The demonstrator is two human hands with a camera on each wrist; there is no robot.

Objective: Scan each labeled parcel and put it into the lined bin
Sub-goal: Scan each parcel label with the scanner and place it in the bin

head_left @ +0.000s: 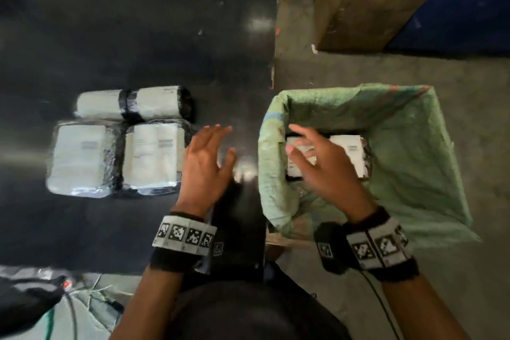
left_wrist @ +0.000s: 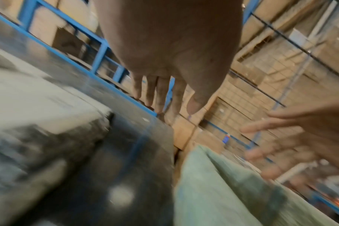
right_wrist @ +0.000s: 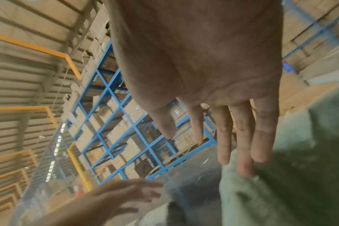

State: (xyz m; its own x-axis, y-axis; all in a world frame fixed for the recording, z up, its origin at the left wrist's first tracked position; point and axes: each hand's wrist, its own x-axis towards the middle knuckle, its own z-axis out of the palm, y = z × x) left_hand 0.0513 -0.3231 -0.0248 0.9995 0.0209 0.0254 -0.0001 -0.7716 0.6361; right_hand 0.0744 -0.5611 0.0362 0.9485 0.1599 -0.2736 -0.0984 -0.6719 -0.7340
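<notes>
Three parcels [head_left: 121,141] wait on the worktop [head_left: 138,22], at least one parcel [head_left: 346,152] lies in the lined bin [head_left: 414,146]; left hand [head_left: 204,165] and right hand [head_left: 328,171] empty, fingers spread.

head overhead, wrists low, sharing bin [head_left: 414,130]

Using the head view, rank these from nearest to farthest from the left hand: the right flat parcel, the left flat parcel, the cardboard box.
From the left hand:
1. Right flat parcel, just to its left on the table.
2. Left flat parcel, further left.
3. Cardboard box, far off on the floor, upper right.
</notes>
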